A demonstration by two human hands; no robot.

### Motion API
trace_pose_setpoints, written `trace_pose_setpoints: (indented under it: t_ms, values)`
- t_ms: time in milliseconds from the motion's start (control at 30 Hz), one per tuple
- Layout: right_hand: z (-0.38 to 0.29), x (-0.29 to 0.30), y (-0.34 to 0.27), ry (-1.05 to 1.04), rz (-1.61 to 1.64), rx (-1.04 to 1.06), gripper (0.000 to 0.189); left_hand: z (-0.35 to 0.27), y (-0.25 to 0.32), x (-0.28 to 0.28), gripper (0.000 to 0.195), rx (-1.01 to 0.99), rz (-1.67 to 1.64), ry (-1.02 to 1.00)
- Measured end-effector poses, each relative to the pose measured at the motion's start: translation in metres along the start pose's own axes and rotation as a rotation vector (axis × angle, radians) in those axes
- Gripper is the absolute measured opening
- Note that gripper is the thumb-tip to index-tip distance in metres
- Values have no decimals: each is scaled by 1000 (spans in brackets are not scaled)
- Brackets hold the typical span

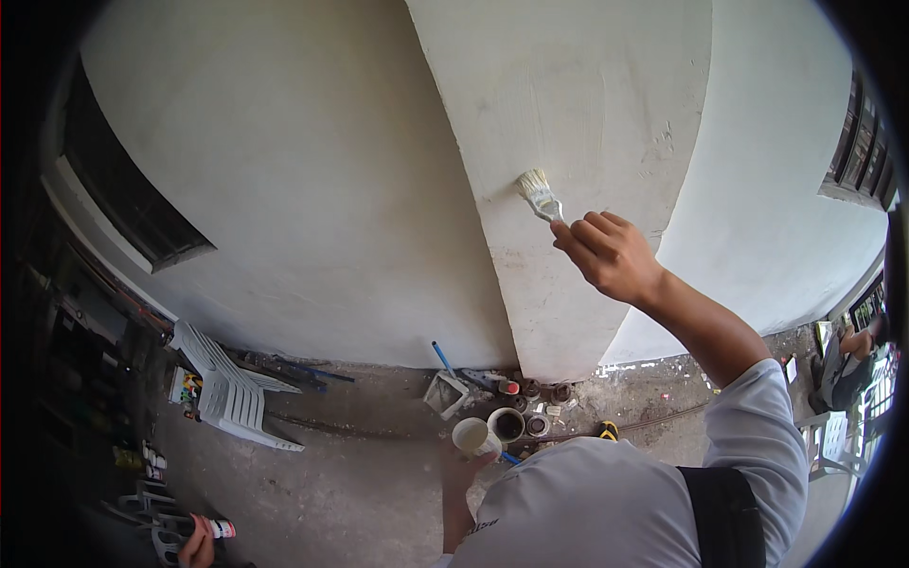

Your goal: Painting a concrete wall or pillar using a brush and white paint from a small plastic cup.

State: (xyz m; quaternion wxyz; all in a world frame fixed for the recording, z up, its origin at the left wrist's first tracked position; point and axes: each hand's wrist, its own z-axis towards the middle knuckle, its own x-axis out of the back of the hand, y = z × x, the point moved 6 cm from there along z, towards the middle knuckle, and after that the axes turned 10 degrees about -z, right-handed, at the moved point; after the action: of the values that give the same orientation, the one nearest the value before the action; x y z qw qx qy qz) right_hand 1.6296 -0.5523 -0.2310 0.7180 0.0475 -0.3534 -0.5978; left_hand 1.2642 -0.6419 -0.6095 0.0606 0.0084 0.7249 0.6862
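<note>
My right hand (607,255) is closed around the handle of a paintbrush (541,195), whose cream-coated bristles rest at the left part of a pale wall column (589,106). Wet-looking vertical streaks show on the column above the brush. Low in front of my body, my left hand (465,465) holds a white paint container (471,436) by its side; light paint seems to be inside. Part of that hand is blurred and behind the container.
Below the column stand a dark-filled bucket (506,424), small cans (561,393) and a square tray (446,395). A white plastic chair (234,397) lies tilted at the left wall. Another person (848,362) is at the far right; another person's hand (199,541) holds a white bottle (223,528) at lower left.
</note>
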Motion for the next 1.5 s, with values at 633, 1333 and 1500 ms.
trace_pose_setpoints:
  t_ms: [633,1333,1500]
  values:
    - [-26,1,16,47,-52,0,36,30,12,-48,80,65,-45,-119]
    - [-16,56,84,110,-138,34,38,41,-1,-126,85,50,58,-166]
    - [-46,42,62,12,-19,-2,40,37,-19,-119,81,72,21,-144]
